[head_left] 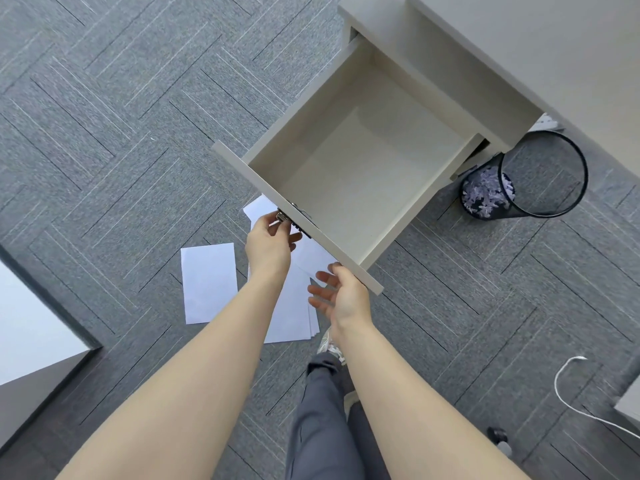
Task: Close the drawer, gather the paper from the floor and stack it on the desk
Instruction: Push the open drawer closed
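An empty beige drawer (356, 161) stands pulled far out of the cabinet under the desk (554, 46). My left hand (270, 242) is closed around the metal handle (282, 216) on the drawer front. Just below the front panel's right end, my right hand (341, 294) is open, its fingers spread and its thumb touching the panel's edge. White paper sheets (207, 282) lie scattered on the grey carpet beneath the drawer front, partly hidden by my arms and the drawer.
A black mesh wastebasket (540, 174) holding shredded paper stands right of the drawer. A white cable (568, 386) curls on the carpet at lower right. A white surface (27, 327) juts in at the left edge. My legs and shoe are below the papers.
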Demonstrator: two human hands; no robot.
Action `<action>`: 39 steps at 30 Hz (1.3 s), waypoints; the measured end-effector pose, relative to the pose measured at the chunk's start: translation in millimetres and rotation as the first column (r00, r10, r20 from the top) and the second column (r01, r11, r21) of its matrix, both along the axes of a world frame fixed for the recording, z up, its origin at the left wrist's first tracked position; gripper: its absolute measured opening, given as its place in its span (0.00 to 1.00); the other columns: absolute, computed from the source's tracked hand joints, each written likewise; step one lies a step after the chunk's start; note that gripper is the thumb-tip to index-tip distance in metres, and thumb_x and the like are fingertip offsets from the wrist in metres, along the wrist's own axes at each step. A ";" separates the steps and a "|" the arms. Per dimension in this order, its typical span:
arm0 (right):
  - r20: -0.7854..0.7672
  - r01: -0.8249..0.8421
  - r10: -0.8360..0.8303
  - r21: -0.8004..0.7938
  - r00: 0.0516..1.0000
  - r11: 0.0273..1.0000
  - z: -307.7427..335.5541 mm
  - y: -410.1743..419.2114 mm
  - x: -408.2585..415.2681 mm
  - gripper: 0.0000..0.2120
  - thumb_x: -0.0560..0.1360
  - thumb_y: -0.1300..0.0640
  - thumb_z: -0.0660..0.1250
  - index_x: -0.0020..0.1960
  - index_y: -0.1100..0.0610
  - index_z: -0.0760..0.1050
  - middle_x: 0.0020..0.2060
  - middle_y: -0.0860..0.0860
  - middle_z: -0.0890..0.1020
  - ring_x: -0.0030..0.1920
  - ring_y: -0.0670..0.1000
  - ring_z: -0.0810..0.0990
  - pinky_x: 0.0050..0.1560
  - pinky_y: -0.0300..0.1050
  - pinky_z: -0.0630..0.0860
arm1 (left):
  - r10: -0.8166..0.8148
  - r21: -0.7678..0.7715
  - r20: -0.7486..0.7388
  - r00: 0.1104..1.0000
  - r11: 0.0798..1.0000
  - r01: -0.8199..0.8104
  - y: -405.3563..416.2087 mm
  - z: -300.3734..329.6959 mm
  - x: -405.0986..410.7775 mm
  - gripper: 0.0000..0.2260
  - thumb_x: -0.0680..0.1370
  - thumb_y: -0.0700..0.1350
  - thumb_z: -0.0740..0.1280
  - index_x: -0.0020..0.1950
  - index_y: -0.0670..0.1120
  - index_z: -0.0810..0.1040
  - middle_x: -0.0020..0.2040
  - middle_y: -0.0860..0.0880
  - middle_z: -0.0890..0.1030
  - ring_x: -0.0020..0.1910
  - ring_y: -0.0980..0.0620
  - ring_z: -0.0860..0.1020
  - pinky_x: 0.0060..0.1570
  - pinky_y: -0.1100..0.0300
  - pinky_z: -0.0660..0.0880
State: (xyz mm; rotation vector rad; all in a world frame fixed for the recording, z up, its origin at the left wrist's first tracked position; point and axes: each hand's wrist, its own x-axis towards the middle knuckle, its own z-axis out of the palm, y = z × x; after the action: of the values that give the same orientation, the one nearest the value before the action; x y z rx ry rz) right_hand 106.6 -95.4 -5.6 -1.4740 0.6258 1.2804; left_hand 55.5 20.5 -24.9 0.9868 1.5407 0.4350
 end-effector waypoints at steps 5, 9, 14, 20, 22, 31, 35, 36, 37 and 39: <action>0.029 0.044 -0.044 0.011 0.999 0.999 -4.4 7.8 27.8 0.07 0.78 0.54 0.62 0.48 0.56 0.76 0.47 0.54 0.82 0.40 0.56 0.82 0.36 0.46 0.78 | -0.058 0.033 -0.012 0.998 0.998 0.059 10.6 -2.5 27.7 0.04 0.78 0.45 0.64 0.52 0.51 0.74 0.49 0.47 0.84 0.39 0.51 0.85 0.48 0.51 0.81; 0.055 0.075 -0.076 0.019 0.996 0.997 -7.5 14.9 51.0 0.07 0.78 0.54 0.62 0.49 0.57 0.76 0.47 0.54 0.82 0.40 0.56 0.82 0.38 0.46 0.78 | -0.074 0.035 0.002 0.997 0.997 0.074 18.6 -2.6 51.8 0.05 0.78 0.44 0.65 0.53 0.48 0.74 0.49 0.46 0.84 0.39 0.52 0.85 0.44 0.54 0.82; 0.098 0.101 -0.103 0.030 0.990 0.994 -11.9 21.5 79.1 0.08 0.77 0.54 0.62 0.50 0.57 0.76 0.47 0.54 0.82 0.41 0.56 0.83 0.39 0.46 0.78 | -0.104 0.052 0.002 0.995 0.993 0.104 28.0 -7.0 81.0 0.06 0.77 0.43 0.66 0.54 0.46 0.74 0.47 0.48 0.83 0.40 0.51 0.85 0.44 0.52 0.82; 0.130 0.115 -0.121 0.054 0.984 0.992 -12.9 31.7 118.3 0.08 0.77 0.54 0.61 0.49 0.57 0.75 0.47 0.54 0.82 0.42 0.56 0.83 0.38 0.47 0.77 | -0.164 0.094 -0.015 0.986 0.982 0.164 40.0 -12.5 119.3 0.06 0.77 0.43 0.66 0.53 0.45 0.75 0.46 0.48 0.83 0.39 0.51 0.85 0.46 0.47 0.82; 0.149 0.122 -0.129 0.059 0.980 0.991 -12.5 35.4 131.4 0.08 0.77 0.54 0.61 0.49 0.57 0.75 0.46 0.54 0.81 0.41 0.56 0.82 0.38 0.47 0.77 | -0.189 0.121 -0.015 0.982 0.974 0.189 44.0 -11.8 133.6 0.04 0.77 0.44 0.66 0.51 0.46 0.74 0.46 0.48 0.82 0.38 0.51 0.85 0.46 0.47 0.81; 0.236 0.129 -0.135 0.042 0.962 0.991 -18.5 47.4 186.0 0.09 0.74 0.52 0.63 0.47 0.56 0.76 0.45 0.52 0.81 0.40 0.54 0.81 0.38 0.45 0.77 | -0.262 0.207 -0.045 0.964 0.942 0.266 59.4 -19.5 190.3 0.03 0.77 0.44 0.66 0.50 0.48 0.73 0.47 0.49 0.81 0.35 0.53 0.84 0.49 0.47 0.80; 0.264 0.145 -0.149 0.035 0.953 0.989 -19.8 51.6 204.7 0.11 0.74 0.51 0.64 0.50 0.57 0.77 0.48 0.51 0.80 0.41 0.54 0.81 0.38 0.44 0.78 | -0.290 0.241 -0.066 0.955 0.924 0.297 64.0 -22.0 209.7 0.03 0.77 0.45 0.65 0.49 0.49 0.73 0.41 0.56 0.79 0.35 0.54 0.84 0.49 0.47 0.80; 0.275 0.145 -0.149 0.034 0.950 0.989 -20.0 52.0 208.5 0.11 0.74 0.50 0.64 0.50 0.57 0.77 0.50 0.51 0.80 0.42 0.53 0.81 0.38 0.44 0.78 | -0.295 0.244 -0.074 0.952 0.921 0.305 64.9 -22.1 213.7 0.03 0.77 0.45 0.65 0.48 0.49 0.72 0.41 0.56 0.78 0.35 0.55 0.84 0.49 0.47 0.80; 0.285 0.144 -0.147 0.033 0.947 0.989 -19.8 52.5 212.1 0.10 0.74 0.50 0.65 0.50 0.56 0.77 0.52 0.51 0.80 0.43 0.53 0.80 0.39 0.45 0.79 | -0.301 0.249 -0.085 0.950 0.917 0.313 65.3 -21.1 217.0 0.03 0.77 0.46 0.65 0.47 0.50 0.72 0.40 0.56 0.78 0.35 0.55 0.84 0.49 0.47 0.80; 0.295 0.144 -0.148 0.037 0.944 0.989 -19.5 53.8 218.4 0.09 0.75 0.50 0.65 0.48 0.55 0.77 0.53 0.49 0.80 0.43 0.53 0.80 0.40 0.46 0.78 | -0.308 0.264 -0.095 0.947 0.909 0.322 66.8 -20.3 222.8 0.03 0.77 0.46 0.65 0.46 0.51 0.71 0.40 0.57 0.77 0.36 0.55 0.84 0.48 0.48 0.80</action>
State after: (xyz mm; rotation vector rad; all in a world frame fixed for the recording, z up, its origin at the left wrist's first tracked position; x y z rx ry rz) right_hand 324.9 -41.6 -25.1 -1.5399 0.5135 0.9232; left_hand 278.3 87.2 -45.2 1.4504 1.3535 0.4030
